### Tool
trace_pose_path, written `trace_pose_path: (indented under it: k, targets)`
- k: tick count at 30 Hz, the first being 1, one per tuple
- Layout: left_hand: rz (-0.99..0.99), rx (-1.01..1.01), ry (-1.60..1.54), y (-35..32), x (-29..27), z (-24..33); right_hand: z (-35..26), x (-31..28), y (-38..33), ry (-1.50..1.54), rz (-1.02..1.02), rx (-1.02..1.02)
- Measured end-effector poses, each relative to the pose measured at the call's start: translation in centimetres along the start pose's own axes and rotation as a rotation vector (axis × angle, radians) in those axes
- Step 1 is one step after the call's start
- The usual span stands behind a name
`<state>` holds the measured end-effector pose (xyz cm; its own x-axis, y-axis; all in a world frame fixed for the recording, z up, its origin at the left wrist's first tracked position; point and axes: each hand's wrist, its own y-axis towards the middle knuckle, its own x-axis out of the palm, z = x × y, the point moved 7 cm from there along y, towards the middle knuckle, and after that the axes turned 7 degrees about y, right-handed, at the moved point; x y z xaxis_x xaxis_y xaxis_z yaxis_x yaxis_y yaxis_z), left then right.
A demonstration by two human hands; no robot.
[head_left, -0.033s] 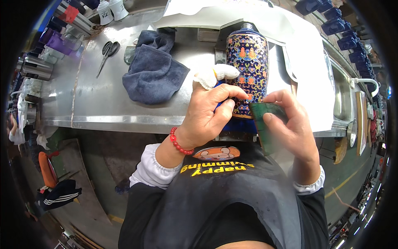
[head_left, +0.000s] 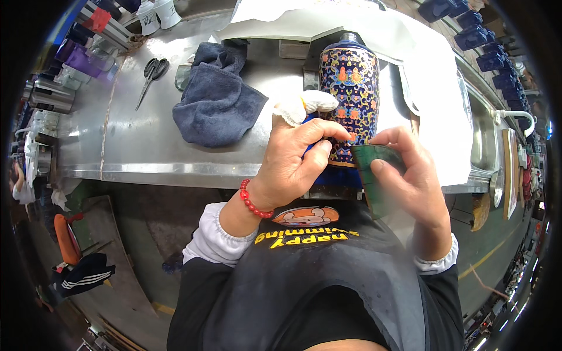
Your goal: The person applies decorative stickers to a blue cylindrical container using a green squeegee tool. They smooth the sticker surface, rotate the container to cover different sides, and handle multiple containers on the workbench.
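On steel counter (head_left: 143,137), at near edge: vase (head_left: 354,96), seemingly lying down, neck pointing away. Looks hard, glossy, breakable, likely heavy and prone to roll; best cupped round the broad body, not lifted by the narrow neck. Shows navy ground, gold scrollwork, orange flowers. At its lower end, left hand (head_left: 293,152): thumb apart from index tip (cannot tell whether pinching anything small). Opposite, right hand (head_left: 414,181), with thin green sheet (head_left: 378,191) pinched between thumb and fingers.
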<state>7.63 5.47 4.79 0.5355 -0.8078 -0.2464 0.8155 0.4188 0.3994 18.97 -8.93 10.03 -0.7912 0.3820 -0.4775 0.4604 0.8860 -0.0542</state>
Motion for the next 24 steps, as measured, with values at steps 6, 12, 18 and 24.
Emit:
trace_pose_path:
  k: [6, 12, 18, 24]
  targets:
    - [0.040, 0.079, 0.037, 0.3, -0.1, 0.4, 0.3, 0.4, 0.2, 0.075, -0.002, 0.055]
    - [0.081, -0.087, -0.051, -0.1, -0.2, -0.3, 0.0, 0.6, 0.1, 0.044, -0.047, 0.023]
    - [0.180, -0.143, 0.037, -0.2, 0.9, -0.4, 1.2, -0.5, -0.6, 0.259, -0.011, 0.112]
    - [0.211, -0.076, 0.263, -0.1, 2.0, -0.3, 2.7, -1.0, -0.8, 0.323, 0.105, 0.093]
